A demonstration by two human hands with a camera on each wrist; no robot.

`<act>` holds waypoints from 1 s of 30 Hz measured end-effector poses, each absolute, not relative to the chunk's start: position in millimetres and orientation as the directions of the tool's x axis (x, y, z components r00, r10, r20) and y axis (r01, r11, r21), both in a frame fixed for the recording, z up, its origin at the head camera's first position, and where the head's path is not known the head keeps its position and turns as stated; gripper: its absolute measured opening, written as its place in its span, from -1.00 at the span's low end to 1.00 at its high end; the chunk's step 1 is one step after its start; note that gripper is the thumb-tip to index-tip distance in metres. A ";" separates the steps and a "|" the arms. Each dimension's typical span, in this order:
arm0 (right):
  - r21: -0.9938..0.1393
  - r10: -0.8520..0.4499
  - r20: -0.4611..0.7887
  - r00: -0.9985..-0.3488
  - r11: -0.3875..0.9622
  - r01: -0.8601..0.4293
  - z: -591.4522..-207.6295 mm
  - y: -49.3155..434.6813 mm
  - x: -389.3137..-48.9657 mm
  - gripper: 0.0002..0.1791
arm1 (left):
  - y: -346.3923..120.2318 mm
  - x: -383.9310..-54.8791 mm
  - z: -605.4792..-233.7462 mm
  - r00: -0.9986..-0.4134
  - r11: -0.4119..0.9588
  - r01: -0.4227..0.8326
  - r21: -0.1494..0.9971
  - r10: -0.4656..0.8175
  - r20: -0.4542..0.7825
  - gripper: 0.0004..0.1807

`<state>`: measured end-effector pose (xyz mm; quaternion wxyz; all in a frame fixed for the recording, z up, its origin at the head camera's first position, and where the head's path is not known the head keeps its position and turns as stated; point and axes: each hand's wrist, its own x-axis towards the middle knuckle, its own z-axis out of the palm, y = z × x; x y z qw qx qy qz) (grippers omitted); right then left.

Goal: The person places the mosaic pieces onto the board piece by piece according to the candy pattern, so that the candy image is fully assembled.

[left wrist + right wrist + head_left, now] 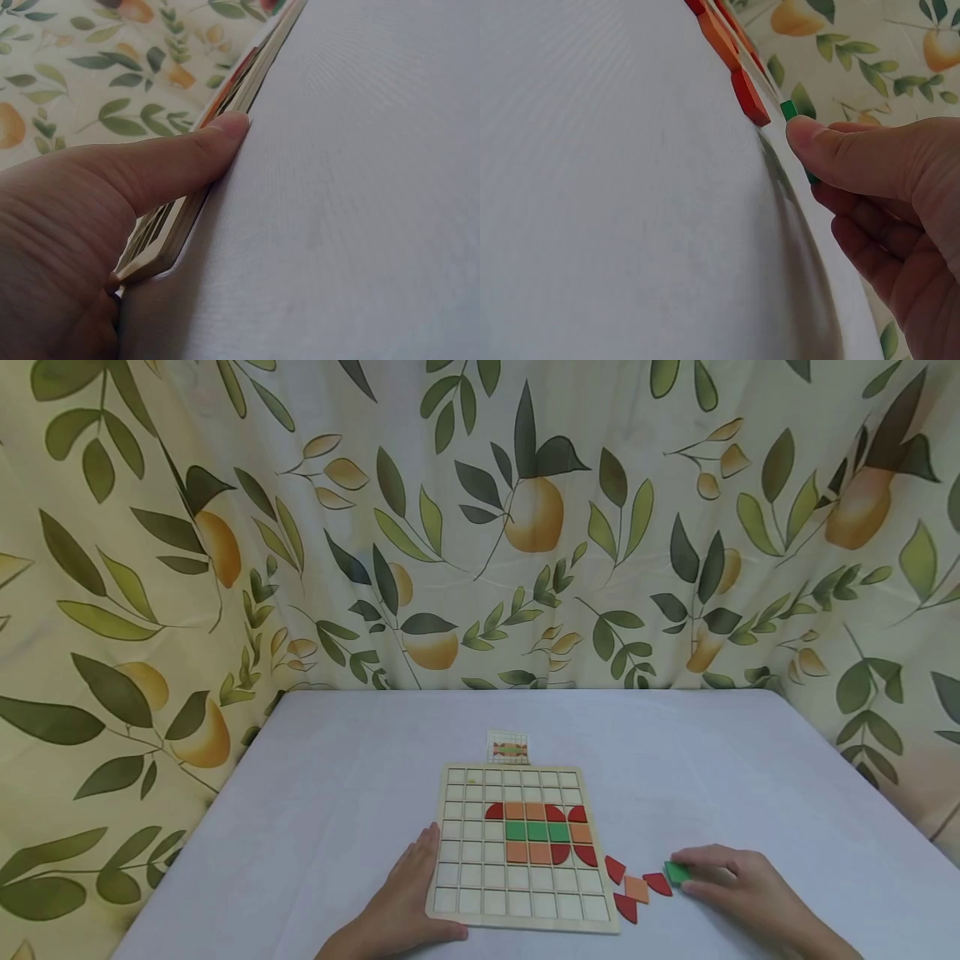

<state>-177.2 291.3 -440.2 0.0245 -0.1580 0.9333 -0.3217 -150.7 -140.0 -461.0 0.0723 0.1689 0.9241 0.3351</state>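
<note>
A square wooden grid board lies on the table, bearing a block of green square tiles, orange square tiles and red quarter-round tiles. At its near left corner rests my left hand, fingers straight along the left side. Its thumb lies against the near edge. Off the board's right side, my right hand pinches a green tile between thumb and fingers. Close to that tile lies a loose red quarter-round tile. Most of the green tile is hidden in the right wrist view.
Beside the board's right edge lie a loose orange tile and more red tiles. A small pattern card sits beyond the board's far edge. A fruit-print curtain surrounds the white-covered table at the back and sides.
</note>
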 end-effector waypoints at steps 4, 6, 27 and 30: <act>-0.607 -0.328 0.088 -0.941 0.731 -0.311 -437.8 280.8 -183.2 -0.60 | -140.7 -151.2 -461.2 -0.934 0.717 0.259 0.648 0.358 -0.023 0.45; -0.603 -0.349 0.116 -0.930 0.719 -0.345 -436.4 274.5 -186.9 -0.61 | -140.7 -151.3 -461.4 -0.933 0.713 0.259 0.651 0.360 -0.022 0.45; -0.676 -0.453 0.175 -0.874 0.590 -0.441 -429.2 204.2 -213.0 -0.68 | -140.4 -152.7 -464.7 -0.937 0.722 0.237 0.650 0.345 -0.042 0.45; -0.671 -0.463 0.195 -0.865 0.580 -0.462 -429.7 192.7 -216.1 -0.69 | -140.0 -152.6 -463.9 -0.938 0.719 0.237 0.654 0.345 -0.039 0.45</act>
